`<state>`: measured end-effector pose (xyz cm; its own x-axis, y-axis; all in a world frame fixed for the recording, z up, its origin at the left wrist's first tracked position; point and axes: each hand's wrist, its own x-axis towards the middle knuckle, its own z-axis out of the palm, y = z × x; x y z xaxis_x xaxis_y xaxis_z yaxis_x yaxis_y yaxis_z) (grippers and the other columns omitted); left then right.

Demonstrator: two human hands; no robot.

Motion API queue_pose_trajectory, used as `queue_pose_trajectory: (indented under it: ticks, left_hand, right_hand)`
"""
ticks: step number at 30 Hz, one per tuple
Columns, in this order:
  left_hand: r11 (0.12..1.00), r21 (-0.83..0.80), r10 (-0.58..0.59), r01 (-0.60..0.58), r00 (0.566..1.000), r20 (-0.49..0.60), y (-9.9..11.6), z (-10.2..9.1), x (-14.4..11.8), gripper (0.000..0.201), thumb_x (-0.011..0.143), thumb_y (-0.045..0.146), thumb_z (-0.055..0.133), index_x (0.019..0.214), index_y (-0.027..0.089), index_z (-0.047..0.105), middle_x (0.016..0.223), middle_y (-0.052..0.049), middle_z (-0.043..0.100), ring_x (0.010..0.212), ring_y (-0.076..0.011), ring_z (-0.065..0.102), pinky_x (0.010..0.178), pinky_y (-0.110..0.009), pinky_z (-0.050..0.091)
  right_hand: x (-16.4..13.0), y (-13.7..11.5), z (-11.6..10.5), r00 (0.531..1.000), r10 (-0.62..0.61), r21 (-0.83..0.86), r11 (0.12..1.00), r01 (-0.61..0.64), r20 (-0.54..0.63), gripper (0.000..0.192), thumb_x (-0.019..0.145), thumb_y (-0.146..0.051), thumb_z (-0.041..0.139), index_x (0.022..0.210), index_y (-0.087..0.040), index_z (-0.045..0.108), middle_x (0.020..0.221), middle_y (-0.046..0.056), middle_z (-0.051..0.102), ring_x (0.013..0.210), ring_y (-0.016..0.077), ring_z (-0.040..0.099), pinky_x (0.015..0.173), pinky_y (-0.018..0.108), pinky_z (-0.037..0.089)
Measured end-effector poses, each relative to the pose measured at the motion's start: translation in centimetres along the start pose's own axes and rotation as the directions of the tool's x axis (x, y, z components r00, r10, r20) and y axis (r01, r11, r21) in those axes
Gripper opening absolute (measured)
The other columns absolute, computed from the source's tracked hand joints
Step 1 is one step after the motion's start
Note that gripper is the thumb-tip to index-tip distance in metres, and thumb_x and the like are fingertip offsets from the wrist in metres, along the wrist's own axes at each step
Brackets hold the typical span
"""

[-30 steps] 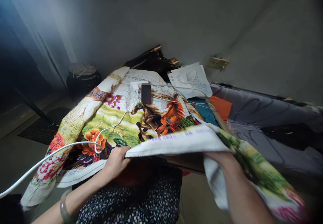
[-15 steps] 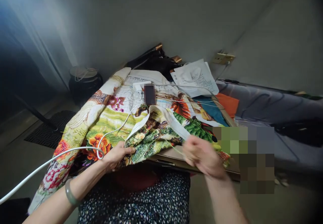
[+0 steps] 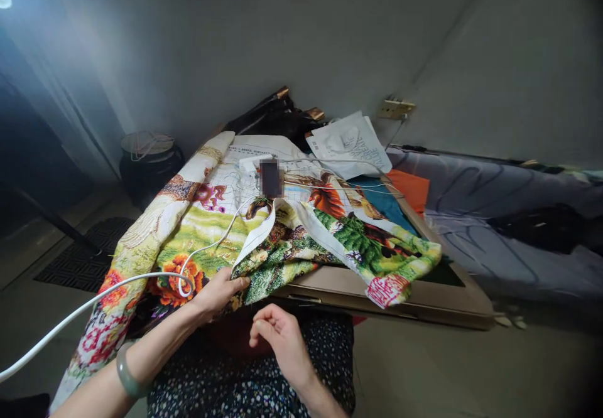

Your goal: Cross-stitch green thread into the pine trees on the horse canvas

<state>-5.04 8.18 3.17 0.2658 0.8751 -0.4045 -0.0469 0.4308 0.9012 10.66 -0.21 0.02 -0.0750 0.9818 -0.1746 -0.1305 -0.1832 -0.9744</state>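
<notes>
A large cross-stitch cloth (image 3: 207, 211) with flowers, leaves and printed grid is spread over a board, its near edge folded up to show a white border. My left hand (image 3: 219, 292) is closed on the folded near edge, thumb on top and the other fingers hidden beneath. Just below that edge, above my lap, is my right hand (image 3: 280, 336), its fingers curled in and thumb against them. Whatever it may hold is too small to make out. A white cable (image 3: 94, 311) loops over my left wrist and onto the cloth.
The brown board (image 3: 452, 305) juts out right. A blurred dark device (image 3: 272, 178) and a white block (image 3: 252, 164) lie on the cloth. Behind are white packets (image 3: 351, 148) and black bags (image 3: 264, 117). A wall socket (image 3: 396, 109) and a grey padded seat (image 3: 471, 198) are right.
My right hand has come from the cloth's right side, where it drew a light green thread, down and left beside my left hand. The cloth's right corner now shows. My left hand keeps its hold.
</notes>
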Motion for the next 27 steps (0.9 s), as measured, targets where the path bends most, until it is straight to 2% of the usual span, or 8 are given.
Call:
queue_pose_trajectory:
  ticks: [3,6,11,20,27]
  left_hand:
    - [0.999,0.04,0.016,-0.022,0.989,0.148,0.2,-0.1,0.0,0.02,0.061,0.031,0.077,0.068,0.013,0.069,0.066,-0.003,0.067,0.059,-0.0148,0.054,0.058,-0.025,0.042]
    - [0.998,0.06,-0.008,-0.004,0.98,0.196,0.3,-0.2,0.0,0.022,0.058,0.03,0.079,0.07,0.014,0.07,0.065,-0.004,0.068,0.056,-0.0146,0.054,0.057,-0.025,0.042]
    - [1.0,0.027,-0.008,0.004,0.985,0.172,0.1,-0.2,0.3,0.019,0.058,0.027,0.079,0.069,0.014,0.071,0.062,-0.004,0.068,0.053,-0.014,0.054,0.055,-0.025,0.041]
    - [1.0,-0.027,0.001,0.003,0.989,0.146,0.0,-0.1,0.1,0.013,0.059,0.023,0.078,0.064,0.013,0.07,0.058,-0.004,0.066,0.049,-0.0124,0.053,0.051,-0.024,0.04]
    - [1.0,-0.026,0.008,-0.003,0.985,0.174,0.0,0.0,0.1,0.013,0.061,0.023,0.076,0.068,0.013,0.071,0.063,-0.005,0.069,0.053,-0.0134,0.056,0.056,-0.025,0.042]
  right_hand:
    - [0.7,1.0,1.6,0.988,-0.018,-0.003,1.0,0.017,-0.156,0.019,0.071,-0.033,0.071,0.073,-0.014,0.07,0.064,0.001,0.063,0.055,0.0123,0.054,0.052,0.023,0.045]
    - [1.1,1.2,2.2,0.971,-0.004,0.022,1.0,0.01,-0.239,0.019,0.071,-0.032,0.069,0.075,-0.014,0.072,0.057,-0.002,0.057,0.049,0.0106,0.048,0.047,0.022,0.041]
    - [0.8,1.1,2.5,0.969,0.011,0.012,1.0,-0.008,-0.245,0.021,0.073,-0.033,0.068,0.074,-0.013,0.072,0.05,-0.003,0.055,0.045,0.0099,0.048,0.046,0.02,0.039]
    - [0.7,1.5,2.9,0.97,0.054,0.088,0.996,-0.033,-0.239,0.022,0.07,-0.031,0.068,0.079,-0.011,0.073,0.054,-0.002,0.056,0.045,0.0092,0.046,0.046,0.021,0.039]
    - [0.7,1.3,2.7,0.971,0.053,0.083,0.996,-0.035,-0.233,0.022,0.07,-0.03,0.068,0.078,-0.011,0.074,0.052,-0.002,0.057,0.045,0.0091,0.046,0.045,0.021,0.038]
